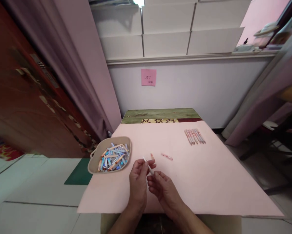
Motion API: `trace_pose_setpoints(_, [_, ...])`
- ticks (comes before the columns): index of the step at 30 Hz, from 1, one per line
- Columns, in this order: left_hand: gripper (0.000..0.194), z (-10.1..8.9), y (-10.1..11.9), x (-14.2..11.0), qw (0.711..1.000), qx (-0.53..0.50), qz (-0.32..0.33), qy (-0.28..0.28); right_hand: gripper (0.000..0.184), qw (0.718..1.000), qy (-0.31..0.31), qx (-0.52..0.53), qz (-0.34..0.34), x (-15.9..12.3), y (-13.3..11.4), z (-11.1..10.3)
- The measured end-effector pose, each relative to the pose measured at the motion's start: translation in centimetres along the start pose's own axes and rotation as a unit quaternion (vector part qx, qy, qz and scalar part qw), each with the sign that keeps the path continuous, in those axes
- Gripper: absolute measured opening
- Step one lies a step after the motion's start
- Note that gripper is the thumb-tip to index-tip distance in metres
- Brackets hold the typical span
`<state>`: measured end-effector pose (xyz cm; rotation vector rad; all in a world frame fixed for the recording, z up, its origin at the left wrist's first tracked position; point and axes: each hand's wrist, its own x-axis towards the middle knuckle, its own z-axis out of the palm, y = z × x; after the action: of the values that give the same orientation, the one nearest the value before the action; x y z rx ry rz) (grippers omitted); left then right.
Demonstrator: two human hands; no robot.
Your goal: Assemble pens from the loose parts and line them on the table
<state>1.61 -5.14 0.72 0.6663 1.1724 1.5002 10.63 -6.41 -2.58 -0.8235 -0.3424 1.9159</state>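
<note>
A slim white pen part [151, 170] slants between my two hands over the near middle of the table. My left hand [138, 177] is closed on its upper end, thumb and fingers pinching it. At the lower end my right hand [162, 186] grips it with thumb and forefinger, the other fingers curled. Just beyond my left fingertips lies a short orange-and-white pen piece [152, 156], partly hidden by the hand. A pink-and-red patterned pen barrel [166, 157] rests on the pink cover a little to the right of it.
A beige basket [91, 166] full of blue, white and orange pen parts stands at the table's left edge. Several pens [194, 136] lie side by side at the far right. Behind the table is a wall with a pink note [148, 77].
</note>
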Motion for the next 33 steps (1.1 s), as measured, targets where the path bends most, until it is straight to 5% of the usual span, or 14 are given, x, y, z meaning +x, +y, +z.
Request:
trace_pose_setpoints(6, [0.031,-1.2,-1.8,-0.3,0.998,0.039,-0.028,-0.033,0.037,0.999,0.029,-0.025,-0.016,0.7,1.0,-0.6])
trace_pose_setpoints(10, [0.031,-2.3,-1.8,0.4,0.999,0.026,-0.035,0.008,0.038,0.959,-0.006,-0.264,-0.107,2.5,-1.1,-2.6])
trace_pose_setpoints(11, [0.032,-2.5,-1.5,0.6,0.999,0.009,-0.038,0.017,0.037,0.926,0.02,-0.342,-0.161,3.3,-2.1,-3.4])
trace_pose_setpoints(13, [0.035,-2.8,-0.8,0.7,0.999,-0.027,-0.037,0.025,0.032,0.815,0.136,-0.483,-0.288,5.0,-4.1,-5.2])
trace_pose_setpoints(16, [0.039,-3.1,0.2,0.9,0.998,-0.062,-0.027,0.021,0.024,0.65,0.215,-0.655,-0.319,7.0,-5.9,-7.5])
trace_pose_setpoints(19, [0.038,-3.9,0.7,1.4,0.996,-0.088,-0.02,0.025,0.02,0.579,0.206,-0.718,-0.327,7.7,-5.9,-8.9])
trace_pose_setpoints(22, [0.037,-5.5,1.0,2.5,0.993,-0.109,-0.002,0.053,0.021,0.604,0.212,-0.686,-0.346,7.4,-5.5,-9.4])
trace_pose_setpoints(26, [0.03,-6.7,1.2,3.0,0.992,-0.113,-0.001,0.063,0.028,0.745,0.229,-0.539,-0.32,7.0,-5.6,-9.3])
trace_pose_setpoints(29, [0.027,-6.1,0.7,2.4,0.996,-0.072,-0.056,0.006,0.034,0.85,0.168,-0.413,-0.279,6.3,-5.9,-7.8])
trace_pose_setpoints(33, [0.026,-5.0,0.1,1.7,0.996,0.023,-0.071,-0.057,0.032,0.903,0.086,-0.336,-0.254,4.1,-6.8,-4.4])
